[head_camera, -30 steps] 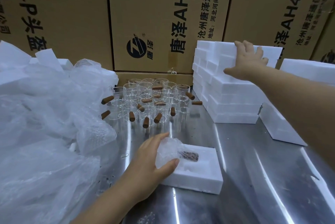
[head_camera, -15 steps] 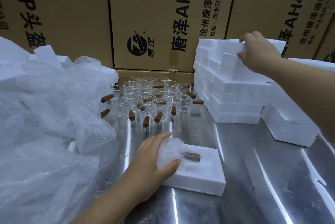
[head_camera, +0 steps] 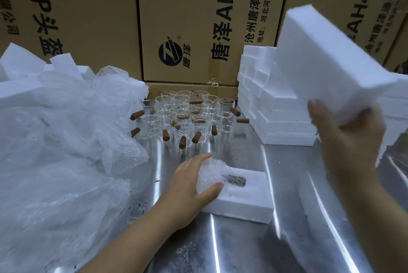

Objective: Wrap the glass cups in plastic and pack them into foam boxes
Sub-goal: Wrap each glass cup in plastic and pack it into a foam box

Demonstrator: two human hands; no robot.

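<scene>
A white foam box half [head_camera: 245, 203] lies on the steel table, with a bubble-wrapped cup [head_camera: 217, 175] seated in its hollow; the cup's brown handle shows through the wrap. My left hand [head_camera: 189, 188] grips the wrapped cup at the box's left end. My right hand [head_camera: 346, 140] holds a second white foam piece [head_camera: 326, 60] up in the air at the right, tilted, well above the table. Several bare glass cups with brown handles [head_camera: 187, 116] stand grouped behind the box.
A big heap of bubble wrap and plastic [head_camera: 61, 140] fills the left side, with foam pieces [head_camera: 19, 63] behind it. A stack of foam boxes [head_camera: 271, 109] stands at the right rear. Cardboard cartons [head_camera: 198, 18] wall off the back.
My right hand has lifted a foam piece off the stack and brought it up and toward me. My left hand has stayed on the wrapped cup in the box.
</scene>
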